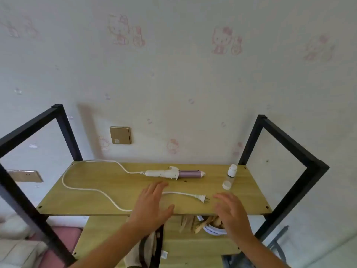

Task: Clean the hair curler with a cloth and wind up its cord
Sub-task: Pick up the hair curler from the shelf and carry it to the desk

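Head view, single frame. We log the hair curler (174, 173) lying flat on the wooden top shelf (92, 202) at frame centre, near the back edge: white handle to the left, purple barrel to the right.

Its white cord (81, 187) leaves the handle leftward, loops round the shelf's upper-left corner, runs back along the front edge and ends in a two-pin plug (201, 198) lying free at lower centre.

Our left hand (152, 204) is flat over the cord just left of the plug, fingers straight and close together, thumb splayed, gripping nothing. We cannot tell whether the palm touches the cord, which disappears beneath it.

Our right hand (232, 213) hovers just right of the plug, fingers slightly spread and blurred, nothing in it.

At right, a small white-topped bottle (231, 172) stands beside a loose white cap (226, 185).

Black frame posts (67, 132) rise on both sides.

On the lower shelf, bottom centre, lies a beige, dark-edged cloth (149, 244), partly under the left forearm. A white bowl (212, 230) of pale pieces sits to its right.

A gold wall plate (120, 135) is mounted on the wall above.
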